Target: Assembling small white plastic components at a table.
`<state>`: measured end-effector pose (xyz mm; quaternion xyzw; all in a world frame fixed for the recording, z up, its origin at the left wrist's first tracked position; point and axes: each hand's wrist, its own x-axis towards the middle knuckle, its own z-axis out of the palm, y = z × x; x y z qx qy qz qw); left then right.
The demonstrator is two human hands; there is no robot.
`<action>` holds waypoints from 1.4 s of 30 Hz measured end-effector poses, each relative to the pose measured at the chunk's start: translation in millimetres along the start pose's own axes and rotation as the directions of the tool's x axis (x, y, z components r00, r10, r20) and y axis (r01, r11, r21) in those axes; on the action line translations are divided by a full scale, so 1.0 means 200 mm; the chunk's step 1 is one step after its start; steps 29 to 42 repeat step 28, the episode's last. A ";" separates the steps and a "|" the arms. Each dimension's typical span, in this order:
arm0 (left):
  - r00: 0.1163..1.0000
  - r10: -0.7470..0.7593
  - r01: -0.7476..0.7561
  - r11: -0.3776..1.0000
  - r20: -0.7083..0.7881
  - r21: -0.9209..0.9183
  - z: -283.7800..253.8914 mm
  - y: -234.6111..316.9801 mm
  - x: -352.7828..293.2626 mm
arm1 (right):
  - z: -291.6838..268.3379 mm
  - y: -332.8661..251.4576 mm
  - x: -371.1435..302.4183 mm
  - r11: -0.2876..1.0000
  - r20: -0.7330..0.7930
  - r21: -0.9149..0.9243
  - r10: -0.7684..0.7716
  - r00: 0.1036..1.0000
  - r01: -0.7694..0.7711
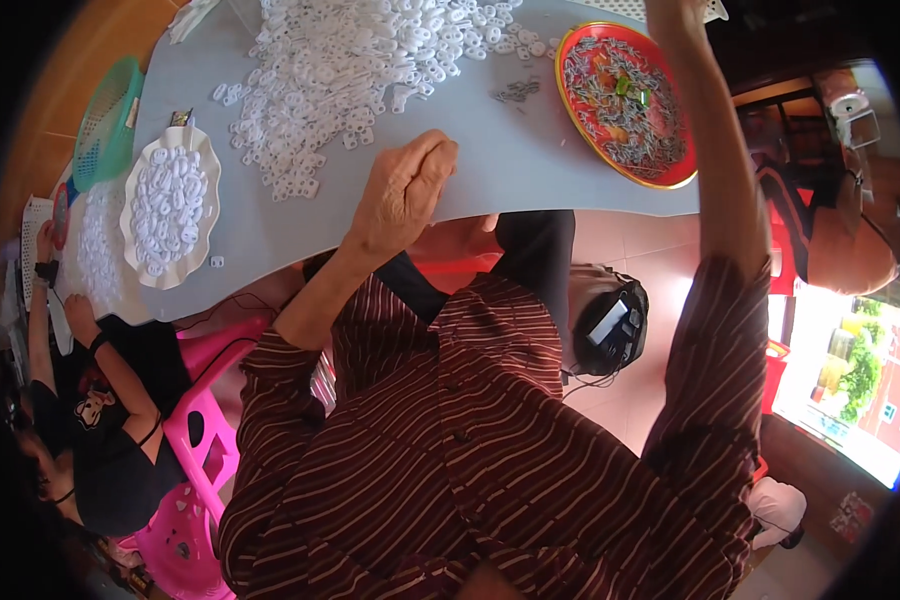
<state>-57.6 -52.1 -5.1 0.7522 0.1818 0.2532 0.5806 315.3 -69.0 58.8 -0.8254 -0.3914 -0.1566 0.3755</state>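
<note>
My left hand is closed in a fist over the near edge of the grey table. Whatever its curled fingers may hold is hidden. Beyond it spreads a large heap of small white plastic pieces with holes. My right arm stretches far forward past the red tray with a gold rim, and my right hand is cut off by the upper edge, its fingers out of sight. Many small grey metal pieces and two small green items lie in the tray. A few loose metal pieces rest beside it.
On the left stand a scalloped white dish full of white pieces and a green basket. Another person works there, near a pink chair. A black bag is below the table; another person is at far right.
</note>
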 end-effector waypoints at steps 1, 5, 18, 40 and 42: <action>1.000 0.001 0.000 1.000 0.009 -0.023 0.01 -0.01 0.01 | -0.08 -0.23 0.03 0.827 0.069 0.537 0.149 0.986 -0.163; 1.000 0.019 -0.019 1.000 -0.004 0.002 -0.01 0.01 0.00 | -0.07 -0.36 -0.06 0.906 0.155 0.355 0.185 0.970 -0.230; 0.997 0.068 -0.065 0.995 -0.043 0.069 0.04 0.01 -0.01 | 0.21 -0.60 -0.76 0.770 0.425 0.455 -0.629 0.651 0.447; 0.991 0.020 -0.032 0.996 -0.130 -0.085 -0.02 -0.01 0.01 | 0.09 -0.58 -0.78 0.873 0.641 0.476 -0.263 0.721 -0.105; 0.991 0.020 -0.032 0.996 -0.130 -0.085 -0.02 -0.01 0.01 | 0.09 -0.58 -0.78 0.873 0.641 0.476 -0.263 0.721 -0.105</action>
